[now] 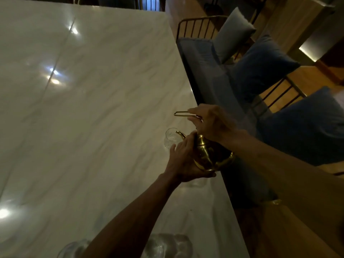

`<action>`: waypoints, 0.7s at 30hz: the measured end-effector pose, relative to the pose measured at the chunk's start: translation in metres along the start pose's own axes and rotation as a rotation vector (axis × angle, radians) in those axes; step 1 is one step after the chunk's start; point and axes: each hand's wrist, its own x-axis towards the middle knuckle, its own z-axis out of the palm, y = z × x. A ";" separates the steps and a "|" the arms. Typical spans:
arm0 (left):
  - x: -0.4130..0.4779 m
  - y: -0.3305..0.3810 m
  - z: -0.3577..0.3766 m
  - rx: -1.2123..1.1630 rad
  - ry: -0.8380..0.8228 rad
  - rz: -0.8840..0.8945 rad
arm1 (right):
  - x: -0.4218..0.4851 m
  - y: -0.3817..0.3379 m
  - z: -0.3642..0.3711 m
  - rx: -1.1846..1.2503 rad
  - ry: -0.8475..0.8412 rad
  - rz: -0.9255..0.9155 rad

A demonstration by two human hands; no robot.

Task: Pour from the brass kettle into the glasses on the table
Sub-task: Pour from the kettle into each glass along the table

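— Where is the brass kettle [208, 155] right now?

— Held in the air over the right edge of the white marble table [93, 108], tilted so its curved spout [181, 134] dips toward a clear glass [171, 137] standing just beyond it. The spout tip sits at the glass's rim; I cannot tell whether any liquid is running.

— And the hands?

— The left hand [183, 162] cups the kettle's body from below and the left, fingers [181, 146] laid together along the brass, thumb under the base. The right hand [214, 121] is above, its fingers pinched around the thin wire handle [184, 114], whose loop sticks out to the left of the hand.

— Other glasses?

— Yes. A faint one stands on the table just below the left hand, mostly hidden. More clear glassware [163, 244] is bunched at the near edge, partly covered by the left forearm; it is too blurred to count.

— What lies to the right of the table?

— A metal-framed bench [197, 47] with a blue seat pad, and cushions [264, 66] propped along its railed back, one pale grey [232, 32] at the far end.
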 end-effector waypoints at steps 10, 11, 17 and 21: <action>0.011 -0.006 0.007 -0.145 0.057 -0.079 | 0.036 0.002 0.011 -0.063 -0.250 -0.015; 0.013 -0.007 0.007 -0.146 0.052 -0.087 | 0.038 0.002 0.012 -0.081 -0.269 -0.020; 0.018 -0.005 0.008 -0.173 0.049 -0.099 | 0.049 0.001 0.014 -0.114 -0.356 -0.017; 0.022 -0.004 0.006 -0.197 0.051 -0.109 | 0.055 -0.001 0.014 -0.121 -0.406 0.001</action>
